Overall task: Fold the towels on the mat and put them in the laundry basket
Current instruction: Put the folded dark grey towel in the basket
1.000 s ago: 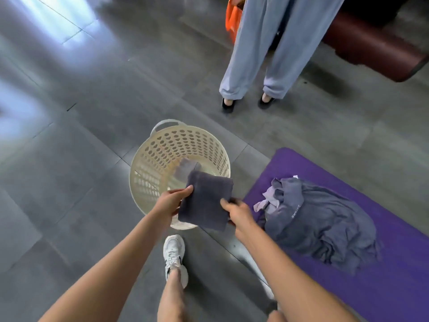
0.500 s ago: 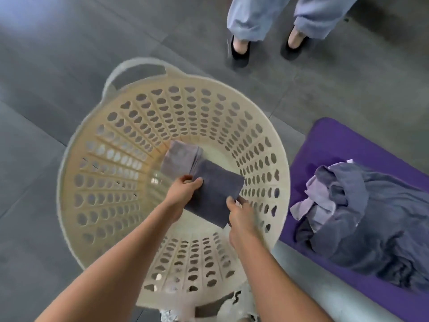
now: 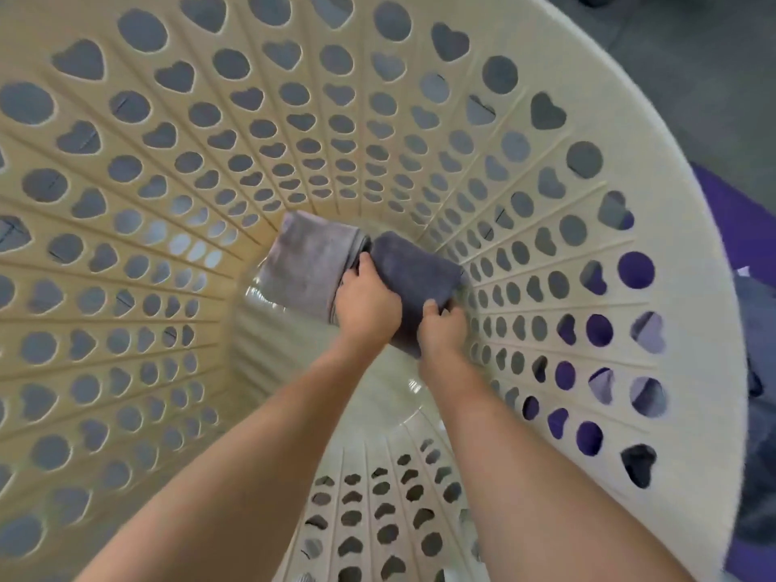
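Note:
The cream laundry basket (image 3: pixel 558 212), pierced with heart-shaped holes, fills almost the whole view. Both my arms reach deep inside it. A folded dark grey towel (image 3: pixel 415 270) lies at the basket's bottom on the right side, with my left hand (image 3: pixel 365 306) gripping its left edge and my right hand (image 3: pixel 441 329) gripping its near edge. Touching it on the left lies a folded lighter grey towel (image 3: pixel 306 262). The unfolded towels (image 3: pixel 760 396) on the purple mat (image 3: pixel 714 195) show only as a sliver at the right edge.
Grey tiled floor (image 3: pixel 693 56) shows at the top right beyond the basket's rim. The basket's wall closely surrounds both forearms.
My head and both hands have dropped much deeper into the basket, carrying the dark towel down to the bottom beside the lighter one. The standing person has left the view.

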A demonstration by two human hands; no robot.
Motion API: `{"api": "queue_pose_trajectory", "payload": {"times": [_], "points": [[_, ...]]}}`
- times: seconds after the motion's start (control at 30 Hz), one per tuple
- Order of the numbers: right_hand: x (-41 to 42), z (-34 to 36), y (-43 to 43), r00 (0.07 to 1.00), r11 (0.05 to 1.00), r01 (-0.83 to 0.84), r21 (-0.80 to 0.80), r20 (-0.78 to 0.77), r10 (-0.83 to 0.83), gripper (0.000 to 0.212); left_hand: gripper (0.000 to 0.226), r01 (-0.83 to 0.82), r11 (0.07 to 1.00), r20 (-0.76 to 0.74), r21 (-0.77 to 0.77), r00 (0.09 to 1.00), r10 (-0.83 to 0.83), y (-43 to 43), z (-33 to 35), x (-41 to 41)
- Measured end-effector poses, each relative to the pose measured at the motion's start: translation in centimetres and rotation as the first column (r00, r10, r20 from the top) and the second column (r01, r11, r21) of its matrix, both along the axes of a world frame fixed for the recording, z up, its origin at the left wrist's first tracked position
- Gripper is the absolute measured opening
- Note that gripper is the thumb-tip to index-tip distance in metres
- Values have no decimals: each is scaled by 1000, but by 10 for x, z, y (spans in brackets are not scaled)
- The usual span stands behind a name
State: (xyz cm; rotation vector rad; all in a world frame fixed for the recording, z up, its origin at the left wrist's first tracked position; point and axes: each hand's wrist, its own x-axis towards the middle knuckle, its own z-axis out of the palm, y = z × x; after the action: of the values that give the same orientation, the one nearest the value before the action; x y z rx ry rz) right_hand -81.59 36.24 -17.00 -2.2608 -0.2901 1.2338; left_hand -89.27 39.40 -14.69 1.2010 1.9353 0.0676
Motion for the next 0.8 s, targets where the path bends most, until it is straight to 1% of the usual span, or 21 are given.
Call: {"api": "queue_pose_trajectory", "payload": {"times": [0.07, 0.13, 0.17, 0.2, 0.27, 0.37, 0.43, 0.5, 0.57, 0.7, 0.8], "points": [[-2, -7, 5, 999, 998, -41, -42, 32, 42, 32, 61, 51, 991, -21, 125, 999, -48, -12, -1, -1], [-4, -11, 9, 995, 995, -79, -68, 59, 83, 35, 60, 194, 953, -63, 234, 981, -184, -25, -5, -6], [-5, -12, 11, 992, 992, -99, -84, 72, 105, 36, 58, 275, 926, -86, 259, 961, -262, -29, -8, -10], [-5, -13, 12, 988, 987, -118, -110, 84, 127, 37, 55, 344, 904, -104, 254, 939, -329, -30, -12, -14], [-3, -13, 13, 978, 973, -163, -164, 105, 182, 37, 54, 447, 875, -135, 185, 894, -427, -28, -19, -20], [-1, -13, 10, 963, 957, -206, -203, 132, 235, 39, 60, 549, 832, -162, 79, 831, -533, -21, -26, -22], [-3, -9, 7, 967, 965, -199, -170, 128, 222, 40, 62, 572, 819, -141, 47, 816, -561, -17, -24, -24], [-6, 2, 2, 973, 974, -186, -128, 113, 200, 41, 61, 556, 831, -84, 33, 830, -552, -16, -15, -26], [-7, 24, -4, 974, 977, -193, -94, 99, 202, 46, 61, 519, 854, -41, 23, 854, -518, -20, 4, -29], [-6, 87, -15, 957, 960, -253, -118, 115, 266, 51, 67, 467, 883, -23, 48, 884, -466, -30, 65, -27], [-8, 150, -28, 968, 969, -226, -96, 91, 235, 52, 73, 458, 888, -14, 41, 889, -458, -35, 129, -26]]}}
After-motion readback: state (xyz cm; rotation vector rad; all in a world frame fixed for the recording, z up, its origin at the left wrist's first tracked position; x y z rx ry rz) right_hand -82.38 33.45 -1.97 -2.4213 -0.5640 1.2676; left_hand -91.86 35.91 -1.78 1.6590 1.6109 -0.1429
